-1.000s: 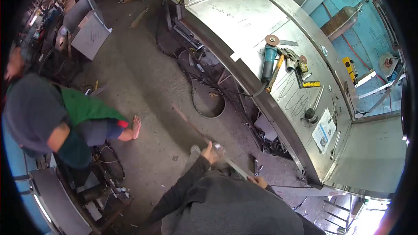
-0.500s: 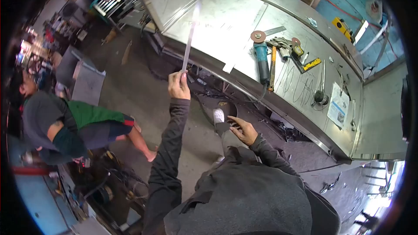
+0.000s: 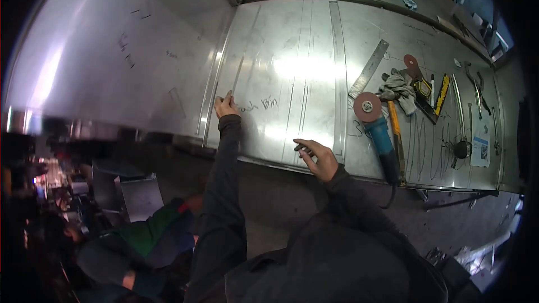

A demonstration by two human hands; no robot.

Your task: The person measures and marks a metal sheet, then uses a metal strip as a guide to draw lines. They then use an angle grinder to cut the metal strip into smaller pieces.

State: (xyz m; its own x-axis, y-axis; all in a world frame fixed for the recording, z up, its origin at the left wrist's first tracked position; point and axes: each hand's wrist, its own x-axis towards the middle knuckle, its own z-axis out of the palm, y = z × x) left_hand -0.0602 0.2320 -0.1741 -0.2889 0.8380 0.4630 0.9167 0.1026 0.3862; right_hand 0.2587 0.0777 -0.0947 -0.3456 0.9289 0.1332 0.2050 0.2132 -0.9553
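My left hand [image 3: 226, 105] is closed on the lower end of a thin metal strip [image 3: 238, 76], low over the sheet-metal surface [image 3: 264, 151]. The strip's far end blends into the shine of the sheet. Handwriting in dark marker [image 3: 264, 105] lies just right of that hand. My right hand [image 3: 319, 160] hovers by the front edge of the surface, its fingers curved and apart; the fingertips look dark, and I make out nothing held. To its right lies an angle grinder [image 3: 382, 143] with a reddish disc.
Right of the grinder are an orange-handled tool [image 3: 396, 134], grey gloves [image 3: 397, 87], a tape measure [image 3: 422, 88], a yellow-marked square [image 3: 442, 98] and a paper sheet [image 3: 480, 145]. A steel ruler [image 3: 370, 67] lies behind. An upright metal panel [image 3: 118, 56] borders the left; another person [image 3: 135, 241] is low left.
My left hand has brought the strip from upright above the floor to the metal surface. The view has moved closer to that surface. My right hand has come to its front edge.
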